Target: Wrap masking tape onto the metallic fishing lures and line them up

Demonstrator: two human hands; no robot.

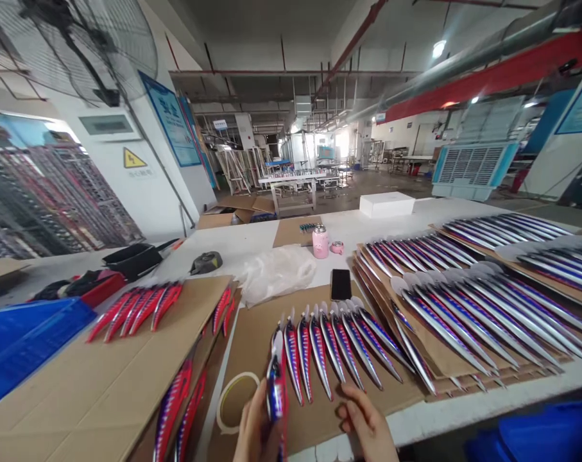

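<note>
Using the lure in hand as the clock center: the left hand (252,423) is clamped on a blue, silver and red fishing lure (275,388), held up tilted away a bit with its clear round lip at the top end. The right hand (362,420) is over at 3 o'clock, apart from the left one, loosely open with the fingers half curled right by the tail tips of a row of lures (341,346). Can't tell if it's actually touching any. That row sits at 2 o'clock, side by side on a cardboard sheet (300,439). Roll of tape (220,409) at 9, lying flat just beside the hand. Crumpled plastic bag (278,273) at 12, black phone (341,284) at 1, pink bottle (320,244) beyond it. More silver-bellied lures (468,314) on stacked cardboard between 2 and 3, and some red ones (141,308) at 10 on another sheet.
</note>
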